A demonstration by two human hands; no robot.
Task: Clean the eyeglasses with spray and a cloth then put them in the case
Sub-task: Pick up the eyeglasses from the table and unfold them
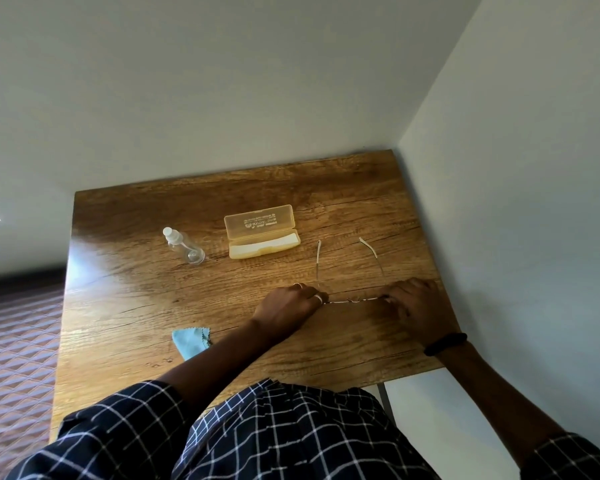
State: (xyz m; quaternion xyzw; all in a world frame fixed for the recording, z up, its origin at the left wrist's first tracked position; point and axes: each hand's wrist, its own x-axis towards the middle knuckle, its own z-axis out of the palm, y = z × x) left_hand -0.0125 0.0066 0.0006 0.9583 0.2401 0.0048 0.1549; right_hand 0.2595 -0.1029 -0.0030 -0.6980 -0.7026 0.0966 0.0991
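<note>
Both hands rest on the wooden counter (136, 282), the left hand (289, 306) and right hand (418, 303) each pinching one end of the eyeglasses (350, 300), whose arms point away toward the far wall. The open yellow case (262, 237) lies farther back, the spray bottle (184, 245) to its left, and the blue cloth (189, 342) near the left forearm.

Seen from the table (125, 289) centre, bare wood lies open from seven to ten o'clock. At twelve, the open case (262, 237) and the bottle (184, 245) beside it block the far edge. The glasses (350, 271), arms spread, take up three o'clock, where the wall (516, 202) shuts that side. The cloth (191, 341) lies at six.
</note>
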